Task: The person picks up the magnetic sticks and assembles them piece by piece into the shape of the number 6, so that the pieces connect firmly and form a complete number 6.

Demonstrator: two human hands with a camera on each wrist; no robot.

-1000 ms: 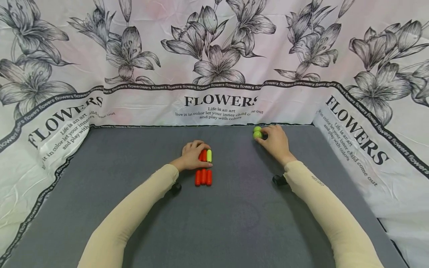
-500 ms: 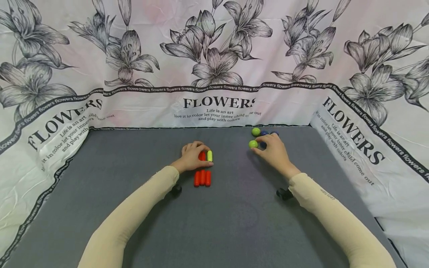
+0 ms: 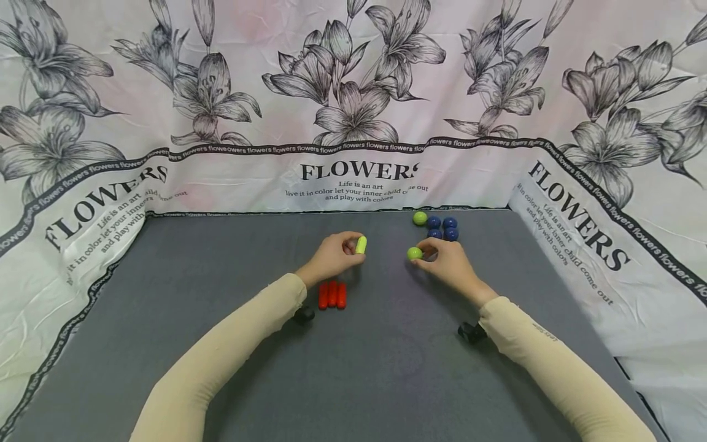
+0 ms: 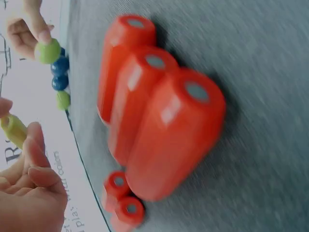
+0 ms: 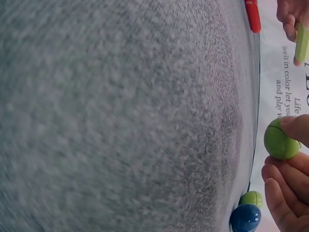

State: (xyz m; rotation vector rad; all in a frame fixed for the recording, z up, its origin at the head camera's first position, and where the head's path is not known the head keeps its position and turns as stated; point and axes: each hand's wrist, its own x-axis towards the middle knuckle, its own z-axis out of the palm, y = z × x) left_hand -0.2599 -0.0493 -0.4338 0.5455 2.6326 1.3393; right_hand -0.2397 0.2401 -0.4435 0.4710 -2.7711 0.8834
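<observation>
My left hand [image 3: 329, 256] pinches a yellow-green, long, faceted bead [image 3: 361, 245] between thumb and fingers, tilted slightly. Across from it, my right hand [image 3: 450, 263] holds a round green bead [image 3: 414, 253] by thumb and fingertips. The right wrist view shows the thumb on the round green bead [image 5: 280, 140] from above and fingers below it. Three long red beads [image 3: 332, 295] lie side by side just in front of the left hand. Two more red beads [image 4: 123, 200] show behind them in the left wrist view; the left hand hides these in the head view.
Behind the right hand, several blue round beads [image 3: 442, 228] sit grouped, with another green round bead [image 3: 420, 218] at their left. The grey table [image 3: 353, 380] ends at a white flower-printed cloth [image 3: 237, 178] along the back and sides.
My right hand has drawn the round green bead toward me and leftward, away from the other one, uncovering the blue beads. My left hand has moved right with the yellow-green bead, off the red beads.
</observation>
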